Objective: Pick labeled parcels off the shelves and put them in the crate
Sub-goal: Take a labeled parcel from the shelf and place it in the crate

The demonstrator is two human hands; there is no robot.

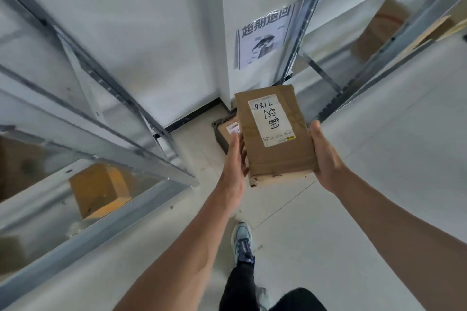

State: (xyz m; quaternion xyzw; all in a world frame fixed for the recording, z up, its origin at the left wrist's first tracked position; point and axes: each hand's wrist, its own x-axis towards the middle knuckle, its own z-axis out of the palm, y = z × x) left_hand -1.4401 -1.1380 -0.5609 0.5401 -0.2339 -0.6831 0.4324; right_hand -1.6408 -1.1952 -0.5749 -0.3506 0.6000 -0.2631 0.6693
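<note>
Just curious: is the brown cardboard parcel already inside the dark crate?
No: left hand and right hand hold the brown cardboard parcel in midair.

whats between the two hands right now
The brown labelled parcel, held at its sides by the left hand and the right hand; the head view shows it.

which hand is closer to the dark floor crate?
Left. The left hand grips the parcel at its left edge, overlapping the crate in view; the right hand grips the opposite edge.
</note>
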